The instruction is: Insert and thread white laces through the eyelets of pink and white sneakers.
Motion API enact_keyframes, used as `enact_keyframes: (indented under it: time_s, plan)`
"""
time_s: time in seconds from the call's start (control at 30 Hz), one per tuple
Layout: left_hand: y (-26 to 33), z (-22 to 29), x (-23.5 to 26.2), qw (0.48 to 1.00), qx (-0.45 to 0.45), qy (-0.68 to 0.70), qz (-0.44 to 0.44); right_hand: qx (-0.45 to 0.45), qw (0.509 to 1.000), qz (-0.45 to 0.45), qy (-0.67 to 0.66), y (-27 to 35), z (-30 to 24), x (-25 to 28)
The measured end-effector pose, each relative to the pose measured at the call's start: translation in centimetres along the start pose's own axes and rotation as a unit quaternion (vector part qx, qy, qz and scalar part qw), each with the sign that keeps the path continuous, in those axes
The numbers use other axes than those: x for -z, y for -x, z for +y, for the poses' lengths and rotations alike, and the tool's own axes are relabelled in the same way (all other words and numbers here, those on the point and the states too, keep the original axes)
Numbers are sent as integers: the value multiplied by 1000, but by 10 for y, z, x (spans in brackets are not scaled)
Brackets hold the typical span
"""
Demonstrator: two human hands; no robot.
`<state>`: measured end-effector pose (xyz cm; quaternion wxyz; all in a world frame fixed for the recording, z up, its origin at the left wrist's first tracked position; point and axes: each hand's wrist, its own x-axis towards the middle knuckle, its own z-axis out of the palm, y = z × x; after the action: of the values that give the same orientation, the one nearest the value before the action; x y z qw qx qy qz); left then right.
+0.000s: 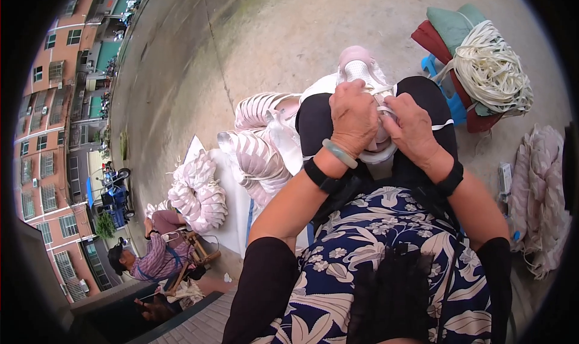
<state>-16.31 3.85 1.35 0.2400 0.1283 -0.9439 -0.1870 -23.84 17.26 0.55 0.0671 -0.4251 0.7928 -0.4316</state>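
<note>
A white and pale pink shoe upper (357,66) rests between my knees, its pink toe pointing away from me. My left hand (354,116) is closed over its left side, fingers bent at the opening. From the right, my right hand (412,127) pinches a white shoelace (382,91) between thumb and forefinger over the upper's middle. The lace crosses the upper between both hands; its far end is partly hidden by my fingers. Part of the upper's heel shows below my hands.
Stacked pink-white uppers (256,160) lie left of my knees, with a coiled ring of uppers (198,190) beyond. At right, a bundle of white laces (491,66) sits on green and red cloth above a blue stool (449,93). More strung uppers (543,193) stand right. Another person (160,253) sits left.
</note>
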Motion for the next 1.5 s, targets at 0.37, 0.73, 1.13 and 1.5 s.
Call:
enact_keyframes:
  time_s: [0.37, 0.73, 1.13, 1.5]
  plan:
    - [-6, 8, -1, 996, -62, -52, -21, 1, 1000, 14, -18, 0, 4, -5]
    - [50, -33, 102, 983, -95, -157, 7, -33, 999, 3, -43, 8, 6, 10]
    - [157, -136, 145, 953, 117, -276, -37, 30, 998, 46, -31, 10, 1, 2]
    - [28, -25, 54, 999, -36, 19, -5, -75, 995, -30, -62, -19, 12, 6]
